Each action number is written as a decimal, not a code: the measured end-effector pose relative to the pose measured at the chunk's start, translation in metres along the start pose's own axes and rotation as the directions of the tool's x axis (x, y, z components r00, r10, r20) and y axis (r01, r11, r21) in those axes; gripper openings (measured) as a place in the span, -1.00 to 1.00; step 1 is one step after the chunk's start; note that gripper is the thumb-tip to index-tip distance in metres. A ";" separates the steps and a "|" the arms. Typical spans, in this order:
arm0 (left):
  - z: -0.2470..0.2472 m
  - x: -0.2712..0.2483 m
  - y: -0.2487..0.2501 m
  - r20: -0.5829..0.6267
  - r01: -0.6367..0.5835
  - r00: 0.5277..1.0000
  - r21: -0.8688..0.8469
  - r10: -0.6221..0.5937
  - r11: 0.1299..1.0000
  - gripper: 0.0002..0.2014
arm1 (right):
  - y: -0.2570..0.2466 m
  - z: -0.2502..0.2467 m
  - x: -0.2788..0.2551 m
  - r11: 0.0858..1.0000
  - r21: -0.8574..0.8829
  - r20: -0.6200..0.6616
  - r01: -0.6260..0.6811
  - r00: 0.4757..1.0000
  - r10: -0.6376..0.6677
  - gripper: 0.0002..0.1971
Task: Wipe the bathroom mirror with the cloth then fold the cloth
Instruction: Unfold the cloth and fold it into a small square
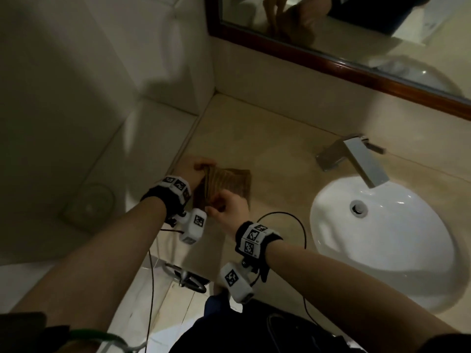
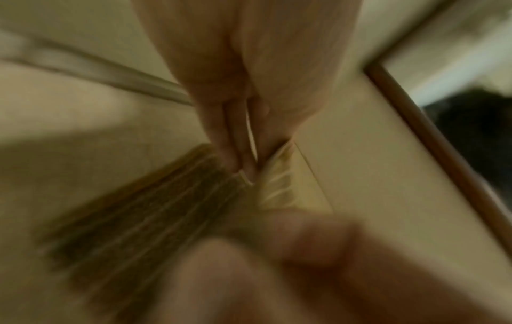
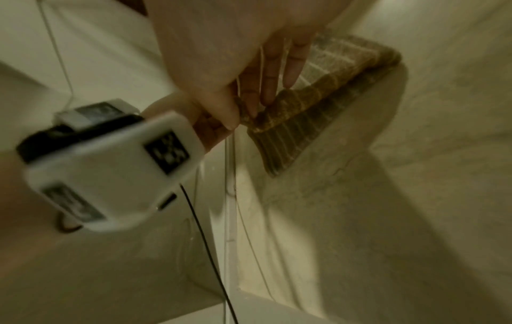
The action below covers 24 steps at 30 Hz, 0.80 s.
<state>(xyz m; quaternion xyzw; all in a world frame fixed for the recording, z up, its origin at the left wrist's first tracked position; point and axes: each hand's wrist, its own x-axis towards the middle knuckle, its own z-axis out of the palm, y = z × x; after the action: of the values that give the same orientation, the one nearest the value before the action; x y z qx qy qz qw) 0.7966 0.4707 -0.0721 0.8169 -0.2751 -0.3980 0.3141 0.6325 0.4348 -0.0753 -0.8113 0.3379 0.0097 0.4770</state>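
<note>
A brown striped cloth [image 1: 229, 182] lies partly folded on the beige counter [image 1: 280, 138], left of the sink. My left hand [image 1: 201, 168] pinches the cloth's far left edge, fingertips [image 2: 235, 166] pressed together on the cloth [image 2: 144, 219]. My right hand [image 1: 226, 205] pinches the near edge of the cloth [image 3: 318, 105] between thumb and fingers [image 3: 266, 87]. The wood-framed mirror [image 1: 331, 34] hangs on the wall above, reflecting both hands and the cloth.
A white oval sink [image 1: 382, 238] with a chrome tap [image 1: 356, 156] sits to the right. A tiled wall [image 1: 102, 72] closes the left side. A black cable [image 1: 303, 230] loops over the counter's front. A floor drain [image 1: 89, 202] shows below left.
</note>
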 end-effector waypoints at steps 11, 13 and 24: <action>-0.006 -0.003 -0.024 -0.031 0.177 0.978 -0.411 -0.208 0.894 -0.61 | -0.002 0.020 0.018 1.000 -0.016 0.124 0.013 0.992 -0.011 -0.82; -0.002 -0.003 -0.025 -0.143 0.125 0.975 -0.276 -0.169 0.953 -0.64 | 0.003 0.013 0.017 0.999 -0.009 0.093 -0.036 0.995 0.037 -0.81; 0.030 0.001 -0.026 -0.251 0.343 0.913 0.045 -0.321 0.938 -0.35 | 0.046 -0.029 0.030 0.833 0.137 -0.236 -0.536 0.799 0.553 -0.73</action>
<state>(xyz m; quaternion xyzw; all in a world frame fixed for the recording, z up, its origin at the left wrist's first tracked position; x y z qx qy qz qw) 0.7777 0.4783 -0.1060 0.9068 -0.1096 -0.3313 0.2364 0.6209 0.3815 -0.1049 -0.6583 0.6174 0.0267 0.4299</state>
